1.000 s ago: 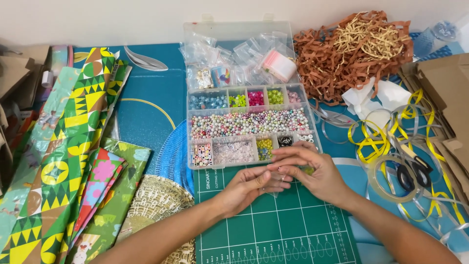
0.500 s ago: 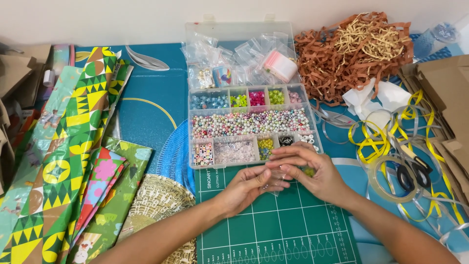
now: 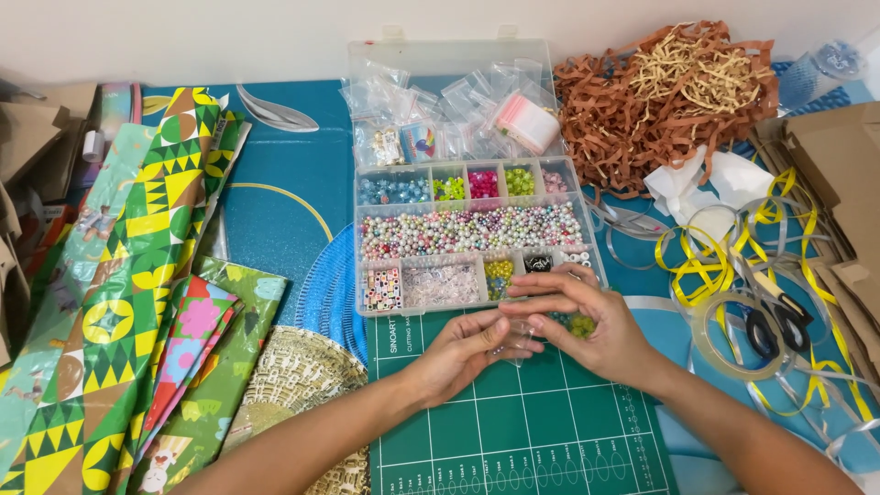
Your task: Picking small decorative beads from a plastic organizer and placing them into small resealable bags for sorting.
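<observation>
My left hand (image 3: 466,350) and my right hand (image 3: 585,323) meet over the top edge of a green cutting mat (image 3: 513,431), just in front of a clear compartment box of beads (image 3: 472,231). Together they pinch a small clear plastic bag (image 3: 521,332), hard to see against the mat. A few yellow-green beads (image 3: 579,324) show under my right palm. The box holds blue, green, pink and pearl-coloured beads in separate compartments; its open lid (image 3: 449,101) is filled with small clear bags.
Rolls of patterned gift wrap (image 3: 137,275) lie at the left, a woven mat (image 3: 293,385) beside them. Shredded brown paper (image 3: 660,92), white tissue, yellow ribbon (image 3: 724,266), a tape roll (image 3: 720,335), black scissors (image 3: 775,325) and brown paper bags (image 3: 839,183) crowd the right.
Both hands stay together at the mat's top edge; only the fingers shift slightly on the small bag.
</observation>
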